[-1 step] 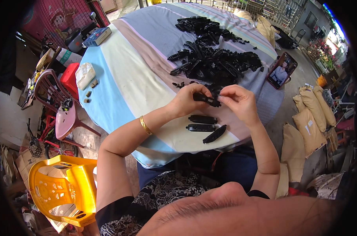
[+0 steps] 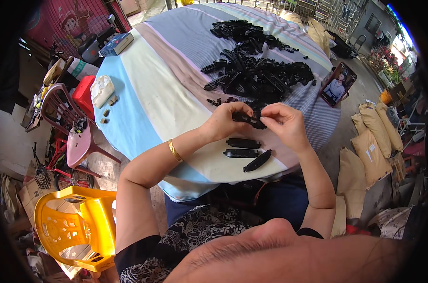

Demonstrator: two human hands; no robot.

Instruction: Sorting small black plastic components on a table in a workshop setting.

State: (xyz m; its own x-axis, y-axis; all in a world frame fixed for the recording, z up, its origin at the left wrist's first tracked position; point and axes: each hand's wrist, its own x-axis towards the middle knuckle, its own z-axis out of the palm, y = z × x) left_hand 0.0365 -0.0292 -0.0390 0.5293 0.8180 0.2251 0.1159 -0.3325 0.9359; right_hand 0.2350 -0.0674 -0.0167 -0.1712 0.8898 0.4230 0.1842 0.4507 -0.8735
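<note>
Round table under a striped cloth of blue, cream, tan and grey check (image 2: 148,94) fills the middle of the view. A big heap of black plastic parts (image 2: 256,66) lies on the far half, spreading toward the right edge. Yellow plastic chair (image 2: 77,226) stands on the floor off the near-left edge; a maroon plastic chair (image 2: 65,122) sits further along the left side. Tan sacks (image 2: 369,141) are stacked on the floor past the right edge. A phone with a lit screen (image 2: 337,85) leans at the right edge of the table. A white crumpled wrapper (image 2: 102,89) lies near the left edge, a blue box (image 2: 117,44) at the far-left edge.

Left hand (image 2: 225,120), gold bangle on the wrist, is curled, fingers pressed onto the left end of a small long black plastic piece (image 2: 248,118). Right hand (image 2: 284,122) pinches the same piece's right end with thumb and fingertips closed tight. The piece is held just above the cloth, near the table's near edge, right at the foot of the heap. Under the hands, three long black plastic pieces (image 2: 244,153) lie loose on the cloth close to the near edge, two roughly parallel, one slanted, none touched.
</note>
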